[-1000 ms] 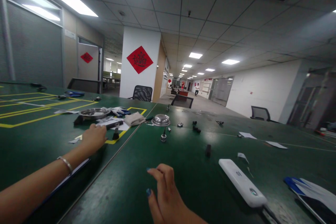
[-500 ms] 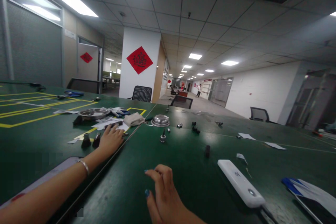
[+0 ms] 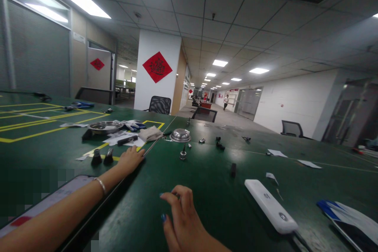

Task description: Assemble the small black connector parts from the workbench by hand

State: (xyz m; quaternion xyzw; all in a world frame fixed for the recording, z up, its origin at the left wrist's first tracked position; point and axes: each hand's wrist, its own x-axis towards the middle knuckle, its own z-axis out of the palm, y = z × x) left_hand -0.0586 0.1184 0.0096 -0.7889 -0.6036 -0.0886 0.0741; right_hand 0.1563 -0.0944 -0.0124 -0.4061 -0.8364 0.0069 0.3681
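Observation:
My left hand reaches forward over the green table, by the seam between its panels; its fingertips bend down and what they touch is hidden. Just beyond it lie a black handle-like object, a white paper and a grey cloth. Two dark brush-like pieces stand left of the hand. Near the front edge my right hand hovers with thumb and index finger apart, nothing between them. Ahead of it stand a small metal piece with a pointed top and a shiny metal dome.
A metal dish and gloves lie beyond my left hand. To the right are a small dark block, a white power strip and a blue-and-white item. A person walks far back.
My left hand has moved right and slightly nearer, off the black handle-like object, which now shows fully. My right hand has barely shifted. The far person has moved a little.

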